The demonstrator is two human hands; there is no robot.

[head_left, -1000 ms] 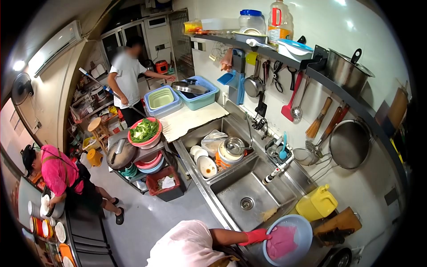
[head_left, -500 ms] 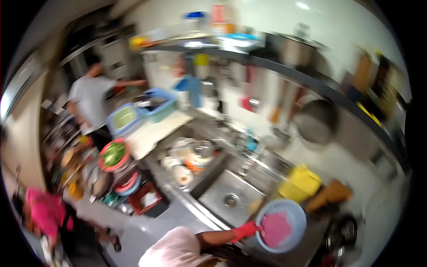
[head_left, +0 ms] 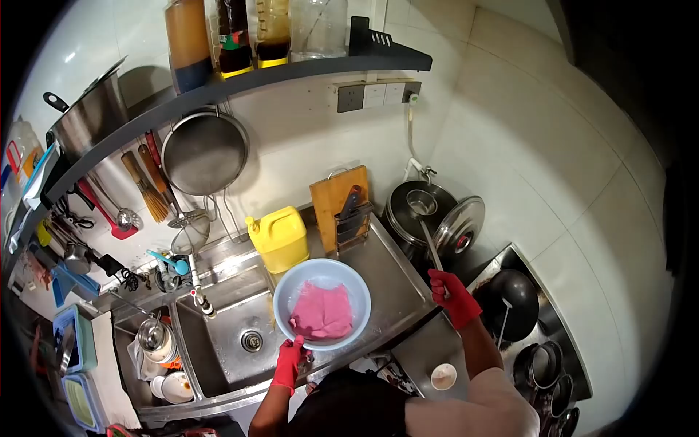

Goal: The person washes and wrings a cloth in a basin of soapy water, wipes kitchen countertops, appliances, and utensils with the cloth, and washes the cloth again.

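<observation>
My left hand (head_left: 288, 364), in a red rubber glove, grips the near left rim of a light blue plastic basin (head_left: 362, 290). A pink cloth (head_left: 324, 312) lies in the basin, which stands on the steel counter beside the sink. My right hand (head_left: 456, 298), also gloved in red, is closed around the long handle of a metal ladle (head_left: 432, 247). The ladle's bowl is over a deep dark pot (head_left: 400, 211) in the corner. A shiny lid (head_left: 459, 226) leans against the pot's right side.
Left of the basin is a steel sink (head_left: 226, 357), with dishes (head_left: 156, 346) in its far-left compartment. Behind stand a yellow jug (head_left: 279, 237) and a wooden cutting board (head_left: 328, 200). A black wok (head_left: 515, 295) and several pans sit at right; a white cup (head_left: 443, 376) is nearer me.
My view has swung right, away from two other people and the left side of the kitchen. My right hand and the ladle are now visible; my left hand stays at the basin's rim.
</observation>
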